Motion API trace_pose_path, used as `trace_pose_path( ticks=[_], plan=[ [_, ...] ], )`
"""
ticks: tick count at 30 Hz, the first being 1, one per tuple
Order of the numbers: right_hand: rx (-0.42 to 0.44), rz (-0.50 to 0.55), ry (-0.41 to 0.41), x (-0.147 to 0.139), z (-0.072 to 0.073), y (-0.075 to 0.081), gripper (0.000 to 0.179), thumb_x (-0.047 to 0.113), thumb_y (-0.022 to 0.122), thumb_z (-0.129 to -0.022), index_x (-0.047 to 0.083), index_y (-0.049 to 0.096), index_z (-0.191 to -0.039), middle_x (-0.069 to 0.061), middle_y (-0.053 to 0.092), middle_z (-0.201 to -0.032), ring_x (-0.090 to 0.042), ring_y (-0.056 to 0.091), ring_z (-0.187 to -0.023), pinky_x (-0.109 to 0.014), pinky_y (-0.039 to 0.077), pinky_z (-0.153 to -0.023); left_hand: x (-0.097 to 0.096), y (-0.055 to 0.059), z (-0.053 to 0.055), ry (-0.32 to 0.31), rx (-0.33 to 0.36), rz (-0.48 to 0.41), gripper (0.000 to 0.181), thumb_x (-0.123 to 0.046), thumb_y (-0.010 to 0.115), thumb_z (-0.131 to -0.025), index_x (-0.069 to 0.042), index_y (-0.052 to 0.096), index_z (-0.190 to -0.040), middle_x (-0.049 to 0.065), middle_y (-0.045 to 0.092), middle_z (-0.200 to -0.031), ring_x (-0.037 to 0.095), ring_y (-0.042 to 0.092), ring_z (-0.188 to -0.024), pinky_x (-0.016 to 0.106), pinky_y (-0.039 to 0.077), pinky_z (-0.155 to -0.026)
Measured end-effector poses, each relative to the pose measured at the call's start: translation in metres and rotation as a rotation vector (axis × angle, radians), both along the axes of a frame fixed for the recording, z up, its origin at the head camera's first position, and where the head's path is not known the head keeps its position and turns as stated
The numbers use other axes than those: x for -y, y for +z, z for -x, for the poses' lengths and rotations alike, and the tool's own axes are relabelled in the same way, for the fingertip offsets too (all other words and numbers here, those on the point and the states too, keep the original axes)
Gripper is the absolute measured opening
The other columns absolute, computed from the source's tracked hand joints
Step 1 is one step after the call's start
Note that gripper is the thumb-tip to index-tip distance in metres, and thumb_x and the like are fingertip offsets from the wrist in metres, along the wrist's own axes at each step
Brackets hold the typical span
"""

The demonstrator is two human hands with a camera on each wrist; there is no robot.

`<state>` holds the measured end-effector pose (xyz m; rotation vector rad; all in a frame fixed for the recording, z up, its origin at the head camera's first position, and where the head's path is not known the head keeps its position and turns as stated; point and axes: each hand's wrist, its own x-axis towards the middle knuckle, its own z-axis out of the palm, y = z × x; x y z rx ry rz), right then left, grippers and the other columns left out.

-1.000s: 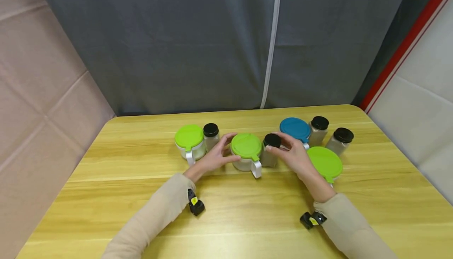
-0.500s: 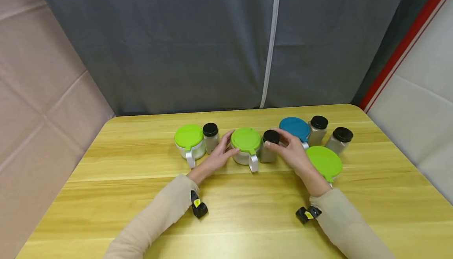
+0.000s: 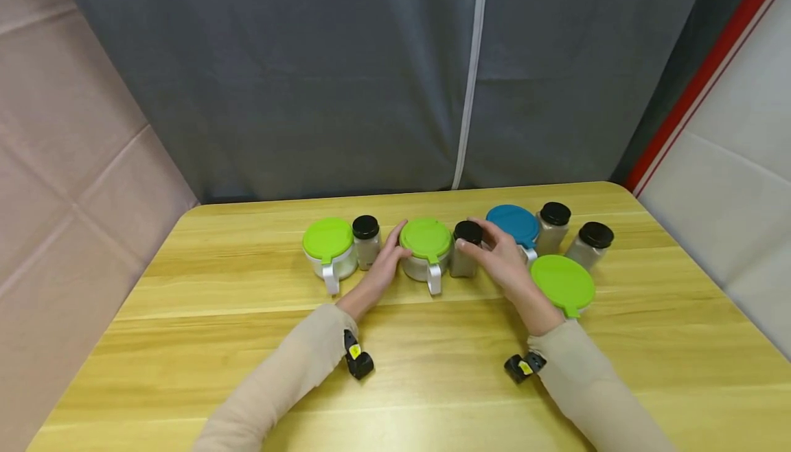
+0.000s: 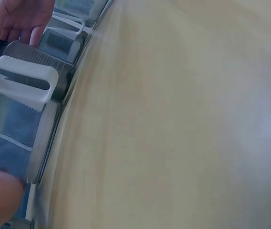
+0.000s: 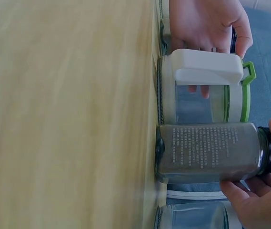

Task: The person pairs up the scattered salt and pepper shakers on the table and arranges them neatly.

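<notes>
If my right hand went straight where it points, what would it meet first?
Probably the middle green-lidded jar, just left of the black-capped jar your right hand grips; their gap is unclear.

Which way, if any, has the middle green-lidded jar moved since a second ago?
Yes: the green-lidded jar has moved forward, closer to the table's far edge.

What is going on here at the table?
A person's right hand grips the middle black-capped bottle near the top, while the left hand is at the left side of the middle green-lidded jar. These two stand upright side by side on the table. To their left stand another green-lidded jar and another black-capped bottle; to their right, a blue-lidded jar, a further green-lidded jar and two more black-capped bottles.
</notes>
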<state>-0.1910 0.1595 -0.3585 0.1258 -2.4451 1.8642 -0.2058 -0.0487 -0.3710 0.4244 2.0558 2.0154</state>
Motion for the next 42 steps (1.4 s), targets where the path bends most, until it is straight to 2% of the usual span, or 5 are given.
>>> trace_pose_path(
  ticks=[11,22,29,35,42],
  plan=[
    [0.02,0.033,-0.031,0.004,0.008,0.001,0.057,0.018,0.063,-0.083,0.003,0.039,-0.132,-0.017,0.038,-0.13,-0.025,0.034,-0.12,-0.035,0.029,-0.097,-0.003,-0.005,0.008,0.011,0.013,-0.107,0.063,-0.001,0.031,-0.081,-0.007,0.016,-0.141,0.012,0.01,-0.145,0.021,0.007,-0.13,0.036,0.007,-0.104],
    [0.031,0.063,-0.028,0.006,0.009,0.003,0.057,0.016,0.062,-0.083,0.003,0.037,-0.133,-0.017,0.037,-0.131,-0.023,0.033,-0.121,-0.033,0.027,-0.098,-0.005,-0.028,0.025,0.048,-0.004,-0.151,0.063,-0.003,0.031,-0.079,-0.013,0.021,-0.14,0.004,0.012,-0.145,0.016,0.01,-0.129,0.034,0.009,-0.103],
    [0.035,0.051,-0.039,0.006,0.008,0.003,0.058,0.016,0.063,-0.083,0.004,0.036,-0.133,-0.017,0.037,-0.132,-0.024,0.033,-0.121,-0.034,0.027,-0.098,-0.007,-0.004,0.007,0.076,-0.031,-0.093,0.062,0.0,0.031,-0.082,-0.005,0.013,-0.141,0.008,0.01,-0.145,0.019,0.006,-0.13,0.035,0.007,-0.104],
    [0.03,0.057,-0.045,0.008,0.008,0.003,0.058,0.013,0.062,-0.083,0.003,0.035,-0.133,-0.017,0.035,-0.133,-0.024,0.032,-0.122,-0.034,0.027,-0.098,-0.009,-0.001,-0.001,0.134,-0.076,-0.044,0.06,-0.002,0.033,-0.084,-0.004,0.013,-0.141,0.009,0.012,-0.145,0.02,0.006,-0.13,0.035,0.008,-0.103],
    [-0.033,0.055,-0.049,0.007,0.004,0.007,0.058,0.013,0.062,-0.083,0.003,0.035,-0.133,-0.011,0.035,-0.135,-0.021,0.027,-0.125,-0.034,0.023,-0.1,-0.016,0.008,-0.017,0.201,-0.255,-0.029,0.061,0.001,0.041,-0.083,-0.001,0.016,-0.139,0.015,0.011,-0.143,0.025,0.008,-0.13,0.043,0.009,-0.102]
  ],
)
